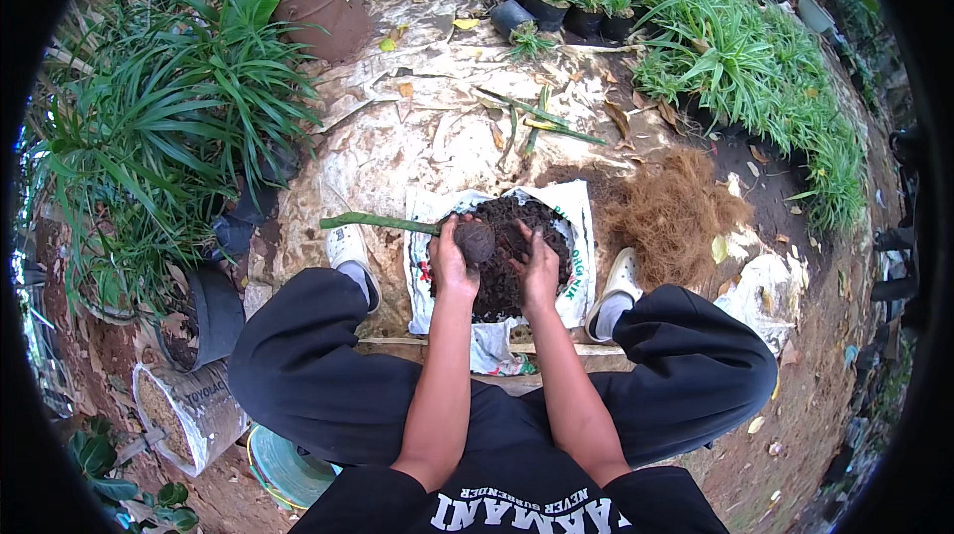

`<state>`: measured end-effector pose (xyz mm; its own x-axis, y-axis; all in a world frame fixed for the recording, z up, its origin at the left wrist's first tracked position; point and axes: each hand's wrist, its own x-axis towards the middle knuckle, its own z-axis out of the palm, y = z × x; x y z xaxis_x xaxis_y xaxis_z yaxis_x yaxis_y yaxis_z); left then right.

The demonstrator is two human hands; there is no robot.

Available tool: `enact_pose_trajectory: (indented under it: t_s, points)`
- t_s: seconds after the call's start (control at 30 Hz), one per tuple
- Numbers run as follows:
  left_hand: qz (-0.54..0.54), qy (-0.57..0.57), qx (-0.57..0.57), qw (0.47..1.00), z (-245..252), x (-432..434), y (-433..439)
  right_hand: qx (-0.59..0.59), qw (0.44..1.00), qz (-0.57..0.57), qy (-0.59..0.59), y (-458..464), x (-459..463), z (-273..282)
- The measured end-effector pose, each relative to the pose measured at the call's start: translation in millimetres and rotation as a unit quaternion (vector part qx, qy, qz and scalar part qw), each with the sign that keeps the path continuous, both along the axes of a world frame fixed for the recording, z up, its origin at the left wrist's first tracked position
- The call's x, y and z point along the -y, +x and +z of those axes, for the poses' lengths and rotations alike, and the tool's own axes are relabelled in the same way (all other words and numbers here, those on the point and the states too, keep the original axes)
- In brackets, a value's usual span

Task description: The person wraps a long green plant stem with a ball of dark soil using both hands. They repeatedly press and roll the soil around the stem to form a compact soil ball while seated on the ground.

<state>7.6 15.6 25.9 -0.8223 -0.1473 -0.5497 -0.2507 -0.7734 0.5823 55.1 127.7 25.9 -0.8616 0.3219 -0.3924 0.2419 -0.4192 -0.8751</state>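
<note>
A dark ball of soil (475, 242) sits in my left hand (455, 266), held above an opened white sack (575, 310). From that ball a long, stiff green leaf (380, 221), like a snake plant's, reaches out to the left. Dark, crumbly potting soil (499, 299) fills the sack, whose rim is folded outward and bears writing. My right hand (538, 266) is over the soil at the right, its fingers apart and dirty. Some of its fingertips are against dark soil, and I cannot tell whether they touch the loose soil only.
Brown coconut fibre (674, 217) is heaped right of the sack, near my shoe (622, 277). Cut leaf pieces (548, 120) lie ahead on the worn ground sheet (373, 146). Potted grassy plants (738, 50) line the right; leafy plants (179, 102) and a tipped bucket (209, 318) stand left.
</note>
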Motion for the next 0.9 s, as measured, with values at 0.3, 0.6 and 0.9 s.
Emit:
enact_pose_trajectory:
  t_s: [0.3,0.6,0.9]
  points:
    - [-0.006,-0.110,-0.006,0.994,-15.7,-5.9,-0.7,-0.140,0.895,0.150,0.395,17.7,28.9,36.6]
    - [-0.068,0.008,0.043,0.997,-5.8,-10.7,-0.7,-0.108,0.972,0.040,0.205,6.6,3.4,48.5]
    - [-0.131,-0.020,-0.110,0.985,10.7,-10.3,7.2,-0.035,0.982,0.115,0.144,-1.1,-13.1,28.7]
